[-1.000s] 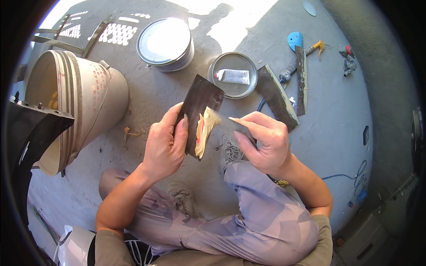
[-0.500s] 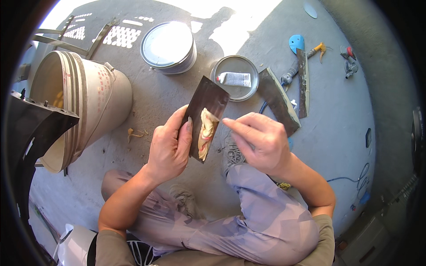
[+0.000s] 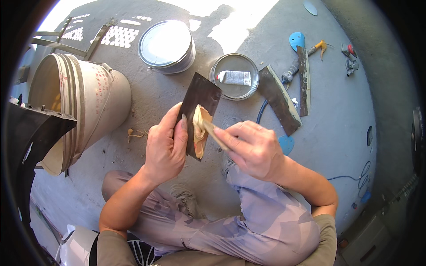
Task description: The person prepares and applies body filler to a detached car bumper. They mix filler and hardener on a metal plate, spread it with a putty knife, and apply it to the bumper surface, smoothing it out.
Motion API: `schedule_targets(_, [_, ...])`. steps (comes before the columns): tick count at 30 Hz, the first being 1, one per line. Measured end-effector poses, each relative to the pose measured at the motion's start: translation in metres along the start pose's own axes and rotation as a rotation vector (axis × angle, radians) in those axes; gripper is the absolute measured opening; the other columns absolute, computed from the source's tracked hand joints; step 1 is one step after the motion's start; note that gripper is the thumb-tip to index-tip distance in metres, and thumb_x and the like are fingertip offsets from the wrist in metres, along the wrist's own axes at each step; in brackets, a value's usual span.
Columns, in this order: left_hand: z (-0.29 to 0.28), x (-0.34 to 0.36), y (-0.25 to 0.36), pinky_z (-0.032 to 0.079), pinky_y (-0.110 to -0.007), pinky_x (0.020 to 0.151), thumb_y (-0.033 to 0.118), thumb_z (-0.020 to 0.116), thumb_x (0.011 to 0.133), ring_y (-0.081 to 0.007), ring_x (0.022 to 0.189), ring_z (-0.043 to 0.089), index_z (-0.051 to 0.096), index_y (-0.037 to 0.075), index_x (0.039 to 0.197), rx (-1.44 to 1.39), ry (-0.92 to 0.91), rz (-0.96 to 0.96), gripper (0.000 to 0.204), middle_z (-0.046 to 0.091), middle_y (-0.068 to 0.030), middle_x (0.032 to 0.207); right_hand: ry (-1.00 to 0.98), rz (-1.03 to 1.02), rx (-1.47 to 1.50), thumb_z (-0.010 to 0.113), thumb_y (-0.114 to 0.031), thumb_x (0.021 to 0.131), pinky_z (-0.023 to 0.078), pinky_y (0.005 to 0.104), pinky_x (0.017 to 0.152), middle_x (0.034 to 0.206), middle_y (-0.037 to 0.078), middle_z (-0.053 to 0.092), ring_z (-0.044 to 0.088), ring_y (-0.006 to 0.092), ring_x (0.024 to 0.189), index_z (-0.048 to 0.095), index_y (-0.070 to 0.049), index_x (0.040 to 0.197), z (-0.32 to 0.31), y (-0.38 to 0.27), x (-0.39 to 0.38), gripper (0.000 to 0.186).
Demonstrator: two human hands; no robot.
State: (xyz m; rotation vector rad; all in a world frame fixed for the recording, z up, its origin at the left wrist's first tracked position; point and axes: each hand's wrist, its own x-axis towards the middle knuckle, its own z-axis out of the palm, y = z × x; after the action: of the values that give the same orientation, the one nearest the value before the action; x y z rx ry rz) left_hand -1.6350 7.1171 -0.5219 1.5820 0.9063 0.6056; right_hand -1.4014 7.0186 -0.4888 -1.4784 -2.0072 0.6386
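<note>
My left hand point(image 3: 166, 142) grips a dark rectangular board point(image 3: 200, 91) by its left edge, thumb on the face and fingers behind. A thick smear of cream-coloured putty point(image 3: 199, 142), streaked with a little red, lies along the board's lower half. In my right hand point(image 3: 258, 150) is a thin, flat scraper point(image 3: 216, 136), pinched between thumb and fingers. Its tip touches the putty from the right side. Both hands are raised over my crossed legs.
A big pale bucket point(image 3: 103, 99) lies tipped at left, beside a black panel point(image 3: 42, 126). A lidded can point(image 3: 165, 46), a round lid point(image 3: 228, 93) bearing a tube point(image 3: 237, 77), dark strips point(image 3: 280, 106) and an air tool point(image 3: 291, 70) lie farther off.
The right hand has moved left and turned, bringing the scraper's flat side into view and its tip onto the putty. The board has shifted slightly left.
</note>
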Motion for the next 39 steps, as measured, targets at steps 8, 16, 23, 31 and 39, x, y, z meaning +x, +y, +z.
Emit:
schedule_targets(8, [0.002, -0.003, -0.003, 0.051, -0.034, 0.06, 0.005, 0.052, 0.111, -0.0173, 0.06, 0.065, 0.058, -0.005, 0.139, 0.026, 0.039, -0.063, 0.03, 0.068, -0.0141, 0.075, -0.164, -0.085, 0.032, 0.08, 0.002, 0.072, 0.058, 0.0383, 0.065, 0.093, 0.009, 0.074, 0.071, 0.0271, 0.077, 0.079, -0.002, 0.117, -0.001, 0.0, 0.0, 0.045])
schedule_targets(16, [-0.004, 0.0, 0.005, 0.055, -0.049, 0.067, 0.004, 0.052, 0.108, -0.0455, 0.074, 0.072, 0.053, -0.005, 0.138, 0.013, 0.049, -0.106, 0.031, 0.069, -0.0255, 0.082, -0.156, -0.19, 0.109, 0.077, 0.005, 0.075, 0.057, 0.0389, 0.069, 0.091, 0.01, 0.072, 0.07, 0.0297, 0.078, 0.078, 0.003, 0.116, -0.004, -0.007, 0.013, 0.041])
schedule_targets(23, [0.002, -0.004, -0.007, 0.056, -0.046, 0.067, 0.004, 0.052, 0.109, -0.042, 0.075, 0.073, 0.052, -0.003, 0.142, 0.031, 0.0, -0.006, 0.034, 0.071, -0.024, 0.085, -0.185, -0.168, 0.1, 0.078, 0.001, 0.075, 0.058, 0.0384, 0.071, 0.091, 0.011, 0.072, 0.071, 0.0291, 0.079, 0.079, 0.001, 0.113, -0.002, -0.004, 0.012, 0.038])
schedule_targets(31, [0.003, -0.006, 0.002, 0.055, -0.053, 0.069, 0.006, 0.052, 0.108, -0.0465, 0.076, 0.071, 0.052, -0.008, 0.132, -0.052, 0.136, -0.022, 0.028, 0.069, -0.0286, 0.081, -0.059, -0.133, 0.127, 0.076, 0.004, 0.078, 0.056, 0.0415, 0.07, 0.088, 0.014, 0.072, 0.07, 0.0334, 0.076, 0.078, 0.004, 0.112, -0.001, -0.002, 0.008, 0.034])
schedule_targets(39, [0.002, -0.007, -0.002, 0.054, -0.046, 0.063, 0.007, 0.053, 0.11, -0.0418, 0.072, 0.071, 0.051, -0.004, 0.142, -0.015, 0.028, 0.008, 0.034, 0.068, -0.0253, 0.082, 0.044, 0.017, 0.014, 0.074, 0.006, 0.081, 0.054, 0.0427, 0.069, 0.09, 0.015, 0.071, 0.068, 0.0335, 0.078, 0.076, 0.005, 0.115, 0.0, -0.005, 0.005, 0.035])
